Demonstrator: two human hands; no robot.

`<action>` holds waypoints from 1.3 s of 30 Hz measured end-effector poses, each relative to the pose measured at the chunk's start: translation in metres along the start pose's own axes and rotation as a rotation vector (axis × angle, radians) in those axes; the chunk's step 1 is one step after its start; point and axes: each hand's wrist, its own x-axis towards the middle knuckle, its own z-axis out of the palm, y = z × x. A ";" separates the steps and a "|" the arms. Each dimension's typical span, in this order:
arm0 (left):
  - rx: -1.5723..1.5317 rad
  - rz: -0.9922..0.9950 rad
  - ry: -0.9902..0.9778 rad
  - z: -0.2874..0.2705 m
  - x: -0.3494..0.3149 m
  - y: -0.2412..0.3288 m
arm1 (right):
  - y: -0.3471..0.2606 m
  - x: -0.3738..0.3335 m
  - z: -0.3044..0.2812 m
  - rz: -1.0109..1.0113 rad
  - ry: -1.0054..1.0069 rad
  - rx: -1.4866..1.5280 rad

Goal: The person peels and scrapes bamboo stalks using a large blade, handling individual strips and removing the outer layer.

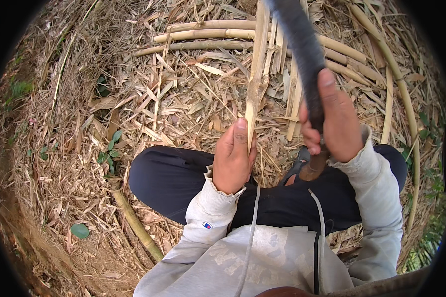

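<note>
My left hand (234, 157) is closed round the near end of a pale split bamboo strip (255, 89). The strip stretches away from me to the top edge, with the thumb lying along it. My right hand (339, 121) grips a machete (302, 47) close to where the dark blade meets its brown handle, and the thumb presses along the blade. The blade slants up and left, slightly blurred, over the far part of the strip. Whether its edge touches the bamboo, I cannot tell.
Several bamboo lengths (210, 34) lie crosswise beyond my hands, with thin split strips (295, 99) across them. A long curved bamboo pole (401, 84) runs down the right side. Another bamboo piece (136, 225) rests at lower left. Dry leaves and shavings cover the ground around my crossed legs (171, 180).
</note>
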 end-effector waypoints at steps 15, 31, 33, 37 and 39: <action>-0.120 -0.103 -0.093 -0.012 0.006 -0.004 | 0.024 0.003 0.013 -0.032 -0.278 -0.392; -0.042 -0.140 -0.020 -0.007 0.000 0.001 | 0.047 0.008 0.015 -0.830 0.002 -1.093; -0.073 -0.128 -0.060 -0.008 0.000 0.005 | 0.051 0.008 0.016 -0.789 -0.094 -1.072; -0.099 -0.126 -0.149 -0.010 0.001 0.000 | 0.047 0.009 0.019 -0.864 -0.047 -1.110; -0.079 -0.157 -0.179 -0.011 -0.001 0.004 | 0.043 0.009 0.022 -0.901 0.000 -1.157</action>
